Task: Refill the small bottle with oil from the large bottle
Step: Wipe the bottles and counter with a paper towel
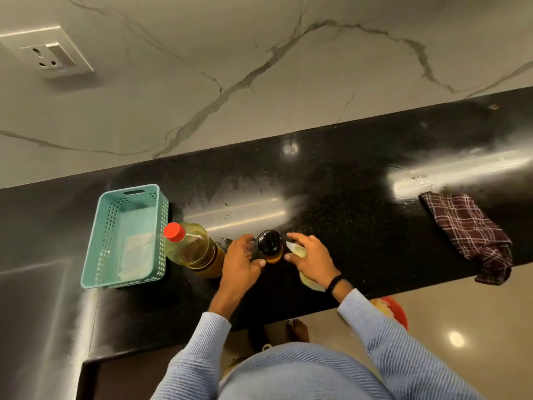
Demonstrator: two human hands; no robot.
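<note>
**Oil refill station: 2 bottles capped, no pouring under way**

Item 1. Small bottle (270, 246), centre of the frame, upright on the black bench (346, 215). Dark cap on. A band of amber oil shows at its lower part; the exact level cannot be told from above.

Item 2. Large bottle (193, 249), just left of the small one with the left hand between them, upright. Red cap on, yellow oil inside, well filled.

Item 3. Left hand (240, 262), at the left side of the small bottle. Fingers loosely spread and curled toward it; whether they touch the glass cannot be told. They grip nothing visibly.

Item 4. Right hand (311, 259), at the right side of the small bottle. It holds a pale cloth or wipe (297, 251), part of which shows under the wrist. Fingers partly spread over it.

Item 5. Teal basket (101, 249), left of the frame, beside the large bottle, a pale sheet lying in it.

Item 6. Checked cloth (473, 235), right of the frame, draped over the bench edge, well apart from the bottles.

Status, as a judgement: with both caps closed, either the transfer is not begun or it is finished and wiping is in hand; these pictures do not settle which. If unbegun, uncapping both, pouring and recapping remain.
</note>
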